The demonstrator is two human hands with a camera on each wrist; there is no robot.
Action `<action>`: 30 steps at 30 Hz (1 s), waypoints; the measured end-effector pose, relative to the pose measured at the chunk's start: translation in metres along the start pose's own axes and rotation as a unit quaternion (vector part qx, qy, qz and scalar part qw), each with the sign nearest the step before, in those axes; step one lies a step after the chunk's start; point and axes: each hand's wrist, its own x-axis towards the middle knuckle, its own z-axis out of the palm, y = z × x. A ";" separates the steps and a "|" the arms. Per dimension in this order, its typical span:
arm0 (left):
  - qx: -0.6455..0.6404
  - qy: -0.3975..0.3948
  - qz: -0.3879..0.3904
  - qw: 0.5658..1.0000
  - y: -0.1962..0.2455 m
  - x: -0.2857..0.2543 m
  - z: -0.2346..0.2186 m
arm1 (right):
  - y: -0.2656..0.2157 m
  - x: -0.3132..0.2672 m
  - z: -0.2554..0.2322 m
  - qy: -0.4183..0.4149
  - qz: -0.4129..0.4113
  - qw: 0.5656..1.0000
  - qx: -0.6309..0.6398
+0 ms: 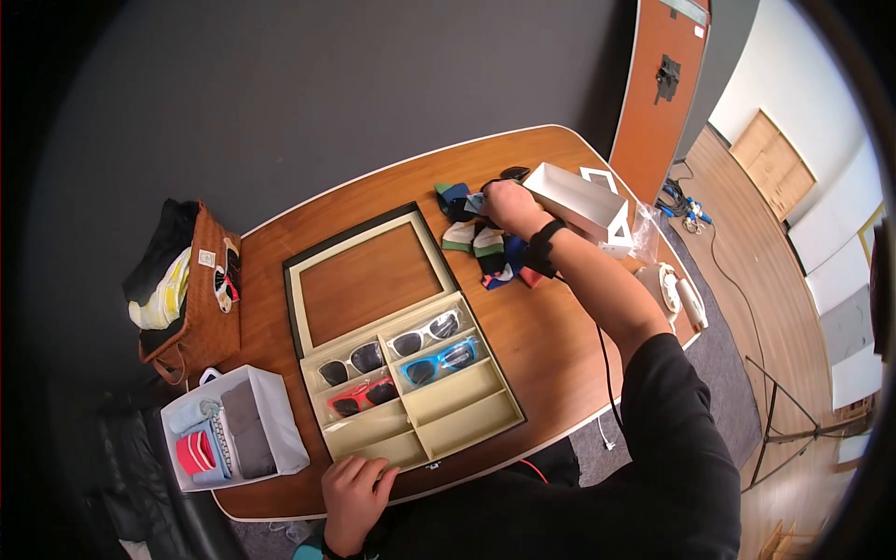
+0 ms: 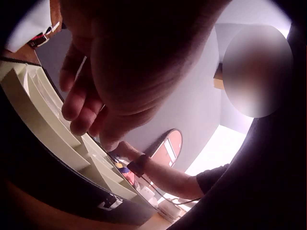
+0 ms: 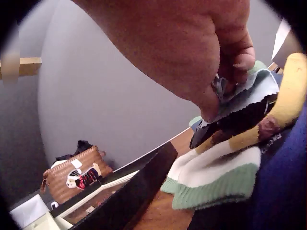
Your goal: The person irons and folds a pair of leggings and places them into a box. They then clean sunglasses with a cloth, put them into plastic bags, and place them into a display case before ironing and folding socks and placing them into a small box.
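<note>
While looking outward from the near edge, can first make out the left hand [image 1: 357, 495], palm down with fingers apart and gently bent, gripping nothing, at the near corner of the display case [image 1: 467, 431]. Cannot tell whether touching its rim. Beyond the fingertips, see black outer edges, smooth cream lining, slim dividers in two columns and a lid folded back around a window. Notice glossy plastic frames in clear, crinkled sleeves: red sunglasses [image 1: 362, 399] and blue sunglasses [image 1: 441, 362] side by side, with cream sunglasses [image 1: 352, 364] and white sunglasses [image 1: 425, 334] one row farther.

To the left, find a pale storage box [image 1: 285, 429] of soft, rolled fabrics, and behind it a brown woven basket [image 1: 210, 303] bearing an embroidered patch.

Past the lid's right side, see a heap of knitted socks [image 3: 216, 177], white and yellow with ribbed green cuffs. Just above them, find the right hand [image 1: 511, 207], nearly closed, pinching a thin, grey-blue cloth [image 3: 259, 88] with zigzag edges between thumb and fingers. Beneath it, see something black, too hidden to name.

Beside that hand, note an open white cardboard box [image 1: 569, 201], then crumpled clear plastic [image 1: 644, 233] and, farthest, a matte grey wall [image 1: 373, 103].
</note>
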 end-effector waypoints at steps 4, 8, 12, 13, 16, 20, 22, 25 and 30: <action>-0.005 0.006 -0.019 1.000 -0.002 0.001 0.000 | -0.019 0.020 -0.006 -0.087 0.010 0.994 -0.058; 0.003 0.007 -0.025 1.000 -0.001 0.004 0.000 | -0.017 0.030 -0.010 -0.092 -0.024 0.993 -0.074; 0.001 0.021 -0.020 1.000 0.001 0.007 0.000 | -0.020 0.025 -0.024 -0.116 -0.037 0.990 -0.070; 0.002 0.024 -0.019 1.000 0.002 0.007 -0.001 | -0.020 0.025 -0.027 -0.132 -0.012 0.990 -0.047; 0.014 0.036 -0.010 0.999 0.007 0.004 -0.005 | -0.017 0.027 -0.038 -0.152 0.029 0.988 0.001; 0.015 0.040 0.007 0.999 0.012 -0.007 -0.006 | -0.014 0.008 -0.062 -0.072 0.030 0.995 0.057; 0.012 0.047 0.012 0.999 0.015 -0.013 -0.006 | -0.020 -0.024 -0.086 -0.013 -0.008 0.991 0.131; -0.008 0.058 0.024 0.998 0.025 -0.009 -0.011 | -0.050 -0.101 -0.113 0.102 -0.113 0.980 0.127; -0.167 0.071 0.030 0.983 0.035 0.006 -0.015 | -0.105 -0.247 -0.114 0.264 -0.342 0.894 0.116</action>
